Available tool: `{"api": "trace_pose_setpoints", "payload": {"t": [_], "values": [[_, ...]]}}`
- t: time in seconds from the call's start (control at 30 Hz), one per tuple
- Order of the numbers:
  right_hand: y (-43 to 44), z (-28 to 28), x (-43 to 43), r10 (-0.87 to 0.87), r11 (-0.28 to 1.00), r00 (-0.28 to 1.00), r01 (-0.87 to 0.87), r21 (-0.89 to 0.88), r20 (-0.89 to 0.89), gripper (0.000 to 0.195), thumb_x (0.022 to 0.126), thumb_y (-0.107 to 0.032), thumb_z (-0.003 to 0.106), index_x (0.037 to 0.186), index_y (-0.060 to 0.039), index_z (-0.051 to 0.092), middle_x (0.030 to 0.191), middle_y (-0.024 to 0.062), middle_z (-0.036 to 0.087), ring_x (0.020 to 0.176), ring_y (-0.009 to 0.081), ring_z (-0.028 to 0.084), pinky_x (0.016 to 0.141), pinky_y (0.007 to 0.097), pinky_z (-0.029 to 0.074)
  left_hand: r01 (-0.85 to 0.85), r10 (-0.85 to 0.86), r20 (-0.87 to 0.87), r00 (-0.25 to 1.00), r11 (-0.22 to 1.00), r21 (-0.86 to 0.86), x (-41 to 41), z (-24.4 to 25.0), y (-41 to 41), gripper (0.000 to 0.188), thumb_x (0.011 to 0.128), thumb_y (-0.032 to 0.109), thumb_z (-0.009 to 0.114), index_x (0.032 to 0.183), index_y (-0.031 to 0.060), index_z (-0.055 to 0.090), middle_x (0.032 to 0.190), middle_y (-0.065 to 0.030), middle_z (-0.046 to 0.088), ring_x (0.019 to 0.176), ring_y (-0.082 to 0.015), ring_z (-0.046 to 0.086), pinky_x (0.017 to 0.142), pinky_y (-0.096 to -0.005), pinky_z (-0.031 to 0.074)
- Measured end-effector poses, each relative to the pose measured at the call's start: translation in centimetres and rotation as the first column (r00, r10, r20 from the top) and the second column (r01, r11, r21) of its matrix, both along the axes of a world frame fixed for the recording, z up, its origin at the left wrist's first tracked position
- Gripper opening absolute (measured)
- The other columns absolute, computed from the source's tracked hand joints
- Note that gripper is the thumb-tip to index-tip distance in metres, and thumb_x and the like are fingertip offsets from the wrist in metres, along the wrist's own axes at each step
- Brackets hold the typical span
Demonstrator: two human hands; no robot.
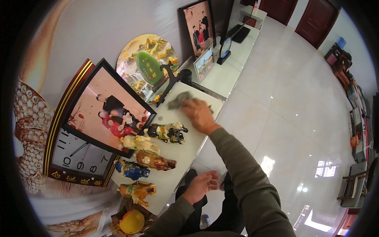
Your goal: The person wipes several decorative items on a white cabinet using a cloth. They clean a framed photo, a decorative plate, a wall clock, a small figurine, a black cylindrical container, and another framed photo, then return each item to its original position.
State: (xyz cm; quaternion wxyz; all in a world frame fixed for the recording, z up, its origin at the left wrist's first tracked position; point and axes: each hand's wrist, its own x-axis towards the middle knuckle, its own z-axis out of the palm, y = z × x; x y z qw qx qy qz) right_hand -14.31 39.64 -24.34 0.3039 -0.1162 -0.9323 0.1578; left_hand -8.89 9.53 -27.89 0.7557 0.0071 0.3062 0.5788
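Note:
A crumpled grey cloth [179, 100] lies under the fingers of my right hand [197, 114], pressed to the white cabinet top [189, 149]; the hand is slightly blurred. My left hand [201, 184] hangs in front of the cabinet's edge with bent, parted fingers and nothing in it. Glazed ceramic horse figurines stand in a row on the near part of the top: a black one [166, 131], a cream one [140, 143], a brown one [156, 160], a blue one [132, 169] and an amber one [137, 192]. A small round spot [160, 118] shows beside the black horse.
Behind the horses lean a framed family photo [88, 97] and a wall-style clock [86, 160]. A green ornamental stone [149, 67] on a dark stand [170, 81], a black cup [186, 76] and more frames [204, 63] stand farther along. A yellow round object [131, 221] sits below.

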Motion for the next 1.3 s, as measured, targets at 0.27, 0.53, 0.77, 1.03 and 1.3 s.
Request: {"api": "trace_pose_setpoints", "payload": {"t": [0.27, 0.53, 0.77, 1.03, 1.3], "values": [[-5.8, 2.3, 3.8, -0.119, 0.992, 0.975, 0.108, 0.069, 0.189, 0.039, 0.102, -0.019, 0.061, 0.137, -0.0246, 0.076, 0.171, 0.0158, 0.043, 0.15, 0.0508, 0.042, 0.12, 0.0682, 0.035, -0.065, 0.063, 0.055, 0.997, 0.997, 0.044, -0.6, 0.2, -0.7, 0.04, 0.112, 0.023, 0.062, 0.145, 0.0017, 0.06, 0.127, -0.0098, 0.071, 0.106, -0.0243, 0.071, 0.097, -0.044, 0.058], [-7.2, 8.8, 19.7, -0.433, 0.764, 0.899, 0.327, -0.556, -0.065, 0.043, 0.099, -0.004, 0.066, 0.142, -0.0057, 0.069, 0.106, 0.0204, 0.076, 0.089, 0.031, 0.073, 0.086, 0.0374, 0.059, -0.213, 0.243, -0.15, 0.958, 0.958, 0.189, -1.7, -0.5, -4.4, 0.03, 0.112, 0.024, 0.063, 0.096, 0.0012, 0.075, 0.125, -0.0151, 0.073, 0.105, -0.0274, 0.071, 0.098, -0.049, 0.058], [-38.0, -25.3, 57.0, 0.118, 0.557, 0.461, 0.702, -0.443, 0.879, 0.023, 0.097, -0.027, 0.072, 0.112, -0.0088, 0.076, 0.109, 0.0165, 0.077, 0.101, 0.0343, 0.074, 0.092, 0.0515, 0.057, -0.041, 0.101, -0.263, 0.959, 0.974, 0.222, 1.4, 2.2, -7.1, 0.031, 0.117, 0.024, 0.054, 0.12, -0.0009, 0.071, 0.121, -0.0154, 0.072, 0.104, -0.0278, 0.072, 0.099, -0.0494, 0.06], [-57.8, -18.0, 59.4, 0.313, 0.158, 0.34, 0.902, -0.402, 0.887, 0.044, 0.096, -0.033, 0.075, 0.132, -0.0072, 0.071, 0.13, 0.0192, 0.073, 0.118, 0.036, 0.07, 0.106, 0.0537, 0.054, 0.053, -0.004, -0.688, 0.726, 0.997, 0.051, 2.2, 3.8, -11.0, 0.027, 0.114, 0.009, 0.056, 0.136, -0.0042, 0.064, 0.116, -0.0158, 0.072, 0.089, -0.0216, 0.075, 0.077, -0.0379, 0.067], [-56.7, -17.2, 58.5, 0.281, 0.117, 0.336, 0.918, -0.379, 0.899, 0.047, 0.096, -0.036, 0.072, 0.133, -0.0074, 0.07, 0.133, 0.0198, 0.072, 0.121, 0.0371, 0.068, 0.107, 0.0539, 0.053, 0.188, -0.052, -0.94, 0.338, 0.982, 0.013, 4.0, 5.7, -8.4, 0.027, 0.113, 0.011, 0.059, 0.135, -0.0004, 0.068, 0.112, -0.0116, 0.073, 0.081, -0.0138, 0.071, 0.062, -0.0296, 0.06]]}}
